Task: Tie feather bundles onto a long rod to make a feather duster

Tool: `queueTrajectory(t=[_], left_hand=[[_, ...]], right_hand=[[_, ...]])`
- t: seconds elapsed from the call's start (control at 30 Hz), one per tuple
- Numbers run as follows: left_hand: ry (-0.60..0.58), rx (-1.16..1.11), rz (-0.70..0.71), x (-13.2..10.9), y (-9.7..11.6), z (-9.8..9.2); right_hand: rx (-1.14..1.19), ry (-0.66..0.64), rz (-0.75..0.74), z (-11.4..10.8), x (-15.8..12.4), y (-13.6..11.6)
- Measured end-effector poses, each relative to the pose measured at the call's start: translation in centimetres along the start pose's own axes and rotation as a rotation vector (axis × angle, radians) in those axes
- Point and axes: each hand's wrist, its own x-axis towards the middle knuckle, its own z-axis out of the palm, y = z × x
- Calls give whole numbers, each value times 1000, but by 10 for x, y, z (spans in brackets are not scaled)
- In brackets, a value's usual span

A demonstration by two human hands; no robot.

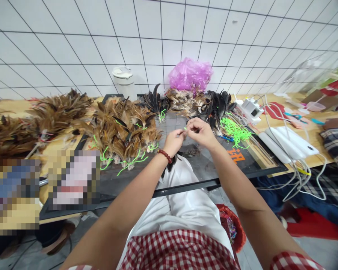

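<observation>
My left hand (pixel 173 141), with a red bead bracelet at the wrist, and my right hand (pixel 202 131) meet above a dark glass-topped board (pixel 214 165). Both pinch a small item between the fingertips, with a bit of neon green string showing; dark feathers hang below my left wrist. Bundles of brown feathers tied with green string (pixel 124 131) lie left of my hands. Dark feather bundles (pixel 216 105) and a heap of green strings (pixel 236 132) lie to the right.
More brown feathers (pixel 30 123) cover the wooden table at left. A white lidded cup (pixel 124 80) and pink plastic bag (pixel 190 74) stand at the back. White devices with cables (pixel 290 140) lie at right, by another person's plaid sleeve (pixel 336 138).
</observation>
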Motion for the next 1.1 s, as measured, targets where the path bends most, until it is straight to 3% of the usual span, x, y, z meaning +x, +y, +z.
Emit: queueTrajectory(t=[0.2, 0.3, 0.37, 0.43, 0.53, 0.63, 0.7, 0.77, 0.83, 0.97, 1.1], left_hand=[[-206, -88, -100, -6, 6, -2], [-250, -245, -146, -4, 9, -7], [-257, -312, -182, -1, 9, -11], [-255, -356, -209, 3, 7, -15], [-253, -393, -227, 5, 5, -17], [-246, -398, -231, 7, 4, -16], [-245, -396, -224, 7, 4, -16], [-252, -398, -216, 7, 4, -16], [-257, -404, -214, 7, 4, -17], [-254, -407, -226, 5, 5, -17], [-261, -410, -236, 6, 5, -18]], right_hand=[[235, 114, 162, 0, 4, 9], [372, 288, 244, -8, 6, 12], [338, 438, 254, -26, 7, 16], [200, 522, 268, -55, 7, 21], [-141, 521, 342, -112, -1, 31], [-592, 375, 496, -160, -21, 36], [-834, 177, 619, -176, -40, 37], [-921, -27, 715, -178, -60, 39], [-906, -103, 745, -169, -76, 45], [-814, 122, 750, -151, -93, 65], [-720, 298, 763, -158, -93, 63]])
